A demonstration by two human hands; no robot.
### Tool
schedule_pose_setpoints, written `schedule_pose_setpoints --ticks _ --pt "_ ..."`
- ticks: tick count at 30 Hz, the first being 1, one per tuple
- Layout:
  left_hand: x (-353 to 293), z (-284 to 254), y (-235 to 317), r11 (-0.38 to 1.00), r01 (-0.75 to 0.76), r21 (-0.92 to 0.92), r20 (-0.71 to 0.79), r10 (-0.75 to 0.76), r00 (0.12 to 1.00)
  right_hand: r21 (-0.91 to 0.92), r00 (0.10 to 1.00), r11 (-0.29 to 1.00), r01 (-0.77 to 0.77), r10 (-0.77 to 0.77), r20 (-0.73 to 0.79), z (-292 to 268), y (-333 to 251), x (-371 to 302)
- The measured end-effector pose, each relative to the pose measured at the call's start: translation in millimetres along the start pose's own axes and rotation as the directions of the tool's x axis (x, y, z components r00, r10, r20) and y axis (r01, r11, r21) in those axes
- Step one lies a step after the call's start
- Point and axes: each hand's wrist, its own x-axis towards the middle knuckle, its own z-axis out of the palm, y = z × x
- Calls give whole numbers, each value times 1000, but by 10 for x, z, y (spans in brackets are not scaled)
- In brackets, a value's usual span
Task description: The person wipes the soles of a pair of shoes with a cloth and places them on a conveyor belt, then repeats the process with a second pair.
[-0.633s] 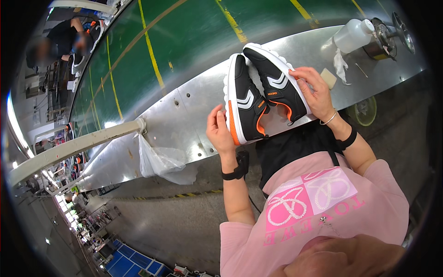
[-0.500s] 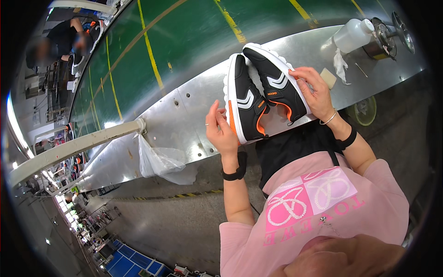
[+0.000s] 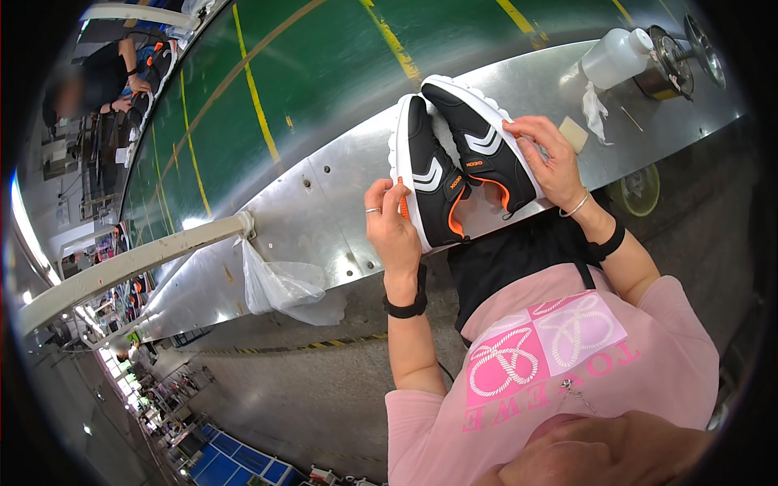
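Note:
A pair of black sneakers with white soles, white chevrons and orange lining rests side by side on the metal ledge, toes pointing away and touching or nearly so. My left hand (image 3: pixel 392 231) has its fingers curled against the outer sole edge of the left sneaker (image 3: pixel 430 182), over an orange patch of the sole. On the other side, my right hand (image 3: pixel 556 166) grips the outer sole edge of the right sneaker (image 3: pixel 474 130), thumb and fingertips at its side. The fingertips of the left hand are partly hidden.
The metal ledge (image 3: pixel 324 219) runs along a green belt (image 3: pixel 324 81) with yellow lines. At right are a white bottle (image 3: pixel 612 61), a metal pot (image 3: pixel 668 69), a beige block (image 3: pixel 573 135) and a crumpled tissue (image 3: pixel 596 113). A plastic bag (image 3: pixel 279 283) hangs left from a curved rail (image 3: pixel 138 263).
My left fingers have closed in onto the left sneaker's sole edge. My right hand stays at the right sneaker. The pair appears slightly shifted left with the whole view.

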Motion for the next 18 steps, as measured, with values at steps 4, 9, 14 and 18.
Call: schedule_pose_setpoints --ticks 4,9,14,18 --pt "28 -14 81 997 -26 75 29 23 999 1 1000 1000 0 0 2 -7 0 4" --pt "-15 -3 -10 999 -38 -25 -57 37 998 1 1000 1000 -4 4 1 -6 -15 5" --pt "-28 27 -31 998 -62 -17 -95 60 994 14 1000 1000 -21 21 -1 -20 -16 1" --pt "-28 36 -33 999 -24 -44 -129 18 992 2 1000 1000 -9 9 0 -23 -7 -2"
